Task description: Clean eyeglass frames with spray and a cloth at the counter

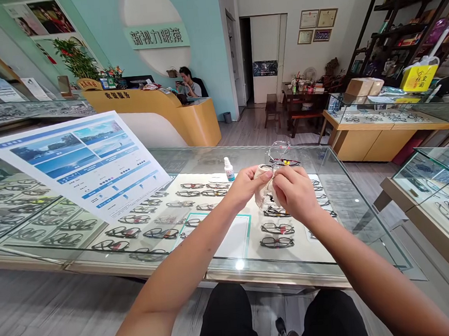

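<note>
Above the glass display counter [187,160], my two hands meet over a pale cleaning cloth [264,197]. My left hand [248,186] is closed, its thumb and fingers pinching the cloth. My right hand [297,191] is closed too, its bent fingers pressed against the cloth's right side. Thin-rimmed eyeglasses [278,147] stick up just beyond the fingers; the part near the cloth is hidden by the hands. A small white spray bottle [229,169] stands upright on the counter, left of my hands.
A printed sheet [80,164] with blue pictures stands tilted at left. Rows of eyeglasses [277,242] lie inside the counter, along with a green-edged white panel [235,234]. Behind, a person [192,85] sits at a yellow reception desk [146,109]. Another showcase [443,187] is at right.
</note>
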Action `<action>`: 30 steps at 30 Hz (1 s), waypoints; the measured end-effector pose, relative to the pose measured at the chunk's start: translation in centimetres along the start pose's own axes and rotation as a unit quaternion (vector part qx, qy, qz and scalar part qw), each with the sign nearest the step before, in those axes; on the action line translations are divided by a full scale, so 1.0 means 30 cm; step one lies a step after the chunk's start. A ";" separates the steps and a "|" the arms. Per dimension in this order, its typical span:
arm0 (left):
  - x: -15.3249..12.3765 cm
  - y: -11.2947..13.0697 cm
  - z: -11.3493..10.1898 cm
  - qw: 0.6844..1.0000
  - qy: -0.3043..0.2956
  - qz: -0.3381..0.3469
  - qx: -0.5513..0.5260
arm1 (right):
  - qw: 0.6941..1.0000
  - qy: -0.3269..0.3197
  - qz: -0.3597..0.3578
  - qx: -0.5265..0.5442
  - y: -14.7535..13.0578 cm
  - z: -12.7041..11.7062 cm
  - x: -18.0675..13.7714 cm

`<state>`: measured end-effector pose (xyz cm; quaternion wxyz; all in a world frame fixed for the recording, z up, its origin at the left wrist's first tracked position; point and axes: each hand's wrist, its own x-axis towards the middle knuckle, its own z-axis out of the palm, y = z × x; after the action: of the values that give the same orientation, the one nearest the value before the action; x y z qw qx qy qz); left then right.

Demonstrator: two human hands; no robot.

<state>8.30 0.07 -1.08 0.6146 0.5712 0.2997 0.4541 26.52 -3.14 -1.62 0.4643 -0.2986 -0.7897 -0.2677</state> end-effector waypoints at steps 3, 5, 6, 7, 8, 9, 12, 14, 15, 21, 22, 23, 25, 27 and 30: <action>0.001 0.000 0.000 1.000 0.002 0.002 0.007 | 1.000 -0.015 -0.001 -0.009 0.001 -0.003 0.001; 0.000 0.001 -0.001 1.000 0.001 0.004 0.014 | 1.000 -0.026 -0.004 -0.011 0.001 -0.006 0.002; 0.000 0.001 -0.001 1.000 0.000 0.005 0.017 | 0.999 -0.029 -0.007 -0.010 0.002 -0.008 0.003; -0.001 0.001 -0.002 1.000 -0.001 0.006 0.019 | 0.999 -0.032 -0.009 -0.010 0.002 -0.010 0.003; -0.001 0.001 -0.002 1.000 -0.002 0.007 0.021 | 0.999 -0.035 -0.010 -0.009 0.002 -0.012 0.003; -0.001 0.001 -0.003 1.000 -0.004 0.008 0.022 | 0.999 -0.037 -0.011 -0.009 0.003 -0.013 0.004; -0.002 0.000 -0.005 1.000 -0.007 0.010 0.028 | 0.999 -0.049 -0.010 -0.009 0.005 -0.012 0.002; -0.001 -0.001 -0.007 0.999 -0.008 0.009 0.032 | 0.998 -0.059 -0.007 -0.006 0.007 -0.009 -0.001; 0.000 -0.003 -0.007 0.999 -0.008 0.008 0.033 | 0.998 -0.062 -0.005 -0.004 0.008 -0.007 -0.003; 0.004 -0.013 -0.012 0.999 -0.011 0.008 0.039 | 0.997 -0.074 0.002 -0.001 0.013 -0.003 -0.009; 0.004 -0.014 -0.013 0.999 -0.013 0.009 0.042 | 0.997 -0.077 0.001 -0.001 0.013 -0.004 -0.009; 0.004 -0.015 -0.015 0.999 -0.015 0.010 0.045 | 0.997 -0.079 0.000 -0.002 0.013 -0.004 -0.008; 0.004 -0.016 -0.016 0.998 -0.018 0.013 0.054 | 0.997 -0.079 -0.004 -0.006 0.012 -0.005 -0.006; 0.004 -0.017 -0.018 0.998 -0.022 0.015 0.060 | 0.997 -0.077 -0.010 -0.008 0.013 -0.005 -0.004; 0.004 -0.019 -0.019 0.998 -0.024 0.014 0.064 | 0.997 -0.077 -0.011 -0.011 0.015 -0.006 -0.003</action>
<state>7.99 0.47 -1.72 0.5772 0.6244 0.3051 0.4287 26.99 -2.99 -1.56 0.3960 -0.3143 -0.8233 -0.2580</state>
